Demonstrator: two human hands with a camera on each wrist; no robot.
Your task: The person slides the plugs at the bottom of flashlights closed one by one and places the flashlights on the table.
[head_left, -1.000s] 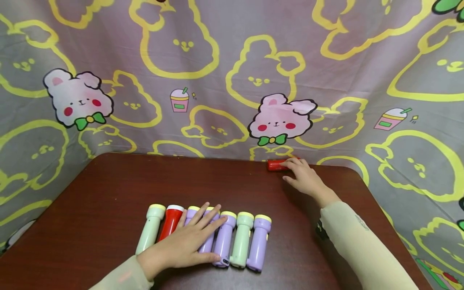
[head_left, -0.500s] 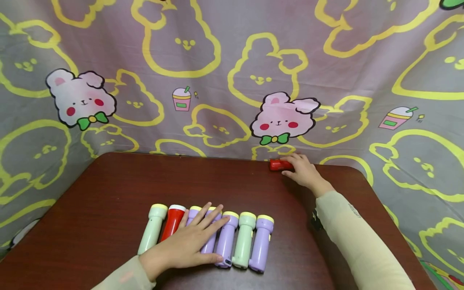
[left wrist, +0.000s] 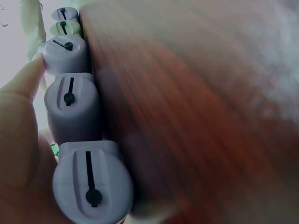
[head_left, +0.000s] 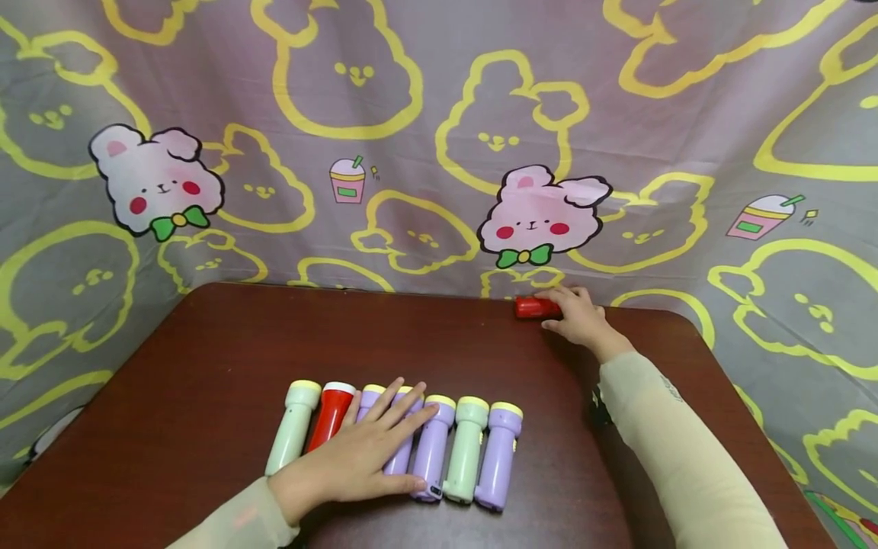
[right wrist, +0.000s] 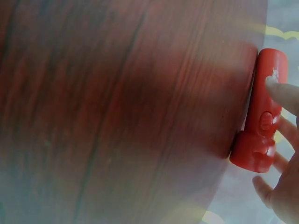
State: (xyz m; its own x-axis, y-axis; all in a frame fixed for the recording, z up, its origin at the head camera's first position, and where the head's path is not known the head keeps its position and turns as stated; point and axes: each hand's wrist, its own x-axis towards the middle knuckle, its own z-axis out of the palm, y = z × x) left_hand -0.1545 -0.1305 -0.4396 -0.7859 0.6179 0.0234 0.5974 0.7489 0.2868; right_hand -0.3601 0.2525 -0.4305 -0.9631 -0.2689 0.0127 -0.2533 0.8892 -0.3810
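Observation:
Several flashlights lie side by side in a row. My left hand lies across the middle with spread, straight fingers, over a red flashlight and purple ones. Its thumb touches the tail of a purple flashlight, also in the left wrist view. To the right are a light green flashlight and another purple flashlight; another light green flashlight ends the row at left. At the far edge my right hand holds a red flashlight, thumb on its body, fingers behind; its head is hidden in the head view.
The dark brown wooden table has rounded far corners. A grey-pink curtain printed with yellow outlines and rabbit faces hangs right behind its far edge.
The view has shifted slightly. My right hand's fingers have closed further over the red flashlight at the far edge, which lies about where it was. My left hand stays on the row.

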